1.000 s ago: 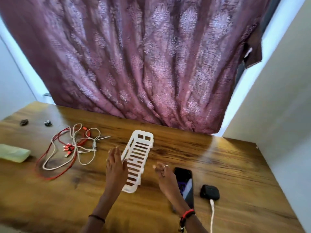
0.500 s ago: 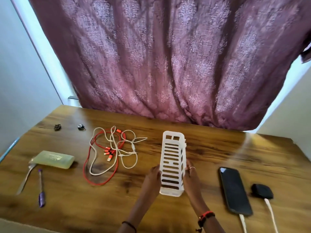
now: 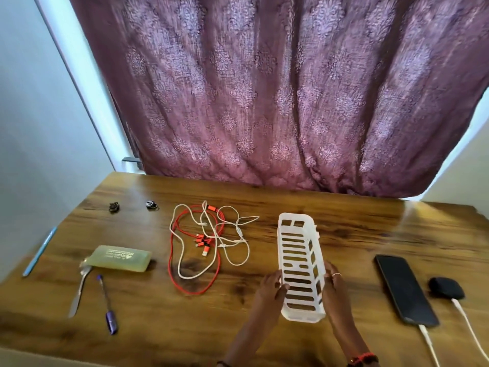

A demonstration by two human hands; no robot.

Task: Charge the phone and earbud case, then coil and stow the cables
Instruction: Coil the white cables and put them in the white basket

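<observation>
White basket (image 3: 299,268), long axis toward curtain (image 3: 264,102)

White slotted plastic basket (image 3: 296,250) apparently gripped by left hand (image 3: 270,290) and right hand (image 3: 337,287), tangled red and white cables (image 3: 202,242) left

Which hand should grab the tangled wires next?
Probably the left hand: the tangled cables lie on its side of the basket both hands hold; the right hand sits nearer the phone.
</observation>
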